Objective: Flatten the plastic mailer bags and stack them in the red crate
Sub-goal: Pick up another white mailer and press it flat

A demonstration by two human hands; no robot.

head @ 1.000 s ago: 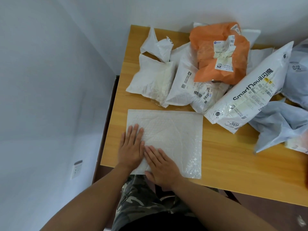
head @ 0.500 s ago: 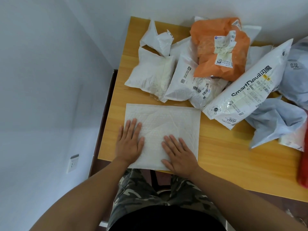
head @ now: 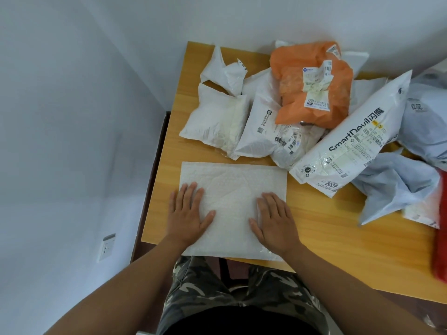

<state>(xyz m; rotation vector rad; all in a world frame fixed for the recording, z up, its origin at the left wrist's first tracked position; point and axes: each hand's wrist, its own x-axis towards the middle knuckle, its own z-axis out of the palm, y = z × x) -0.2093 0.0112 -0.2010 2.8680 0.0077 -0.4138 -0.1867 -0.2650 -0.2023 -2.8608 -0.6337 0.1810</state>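
**Both palms spread a white bubble mailer flat**

At the near edge of the wooden table (head: 338,238), the white bubble mailer (head: 232,189) lies flat, its near edge hanging slightly past the tabletop. The left hand (head: 187,213) presses on its left side and the right hand (head: 275,222) on its right, fingers straight, gripping nothing. The mailer looks light, soft and springy; it is probably slick, so pinching two opposite edges should lift it best. Compared with a second ago, the right hand has slid from beside the left out to the right edge, smoothing the surface. Farther back lies a heap of crumpled bags, among them an orange mailer (head: 312,85) and a SmartDevil mailer (head: 350,139). The red crate (head: 440,228) shows only at the right border.
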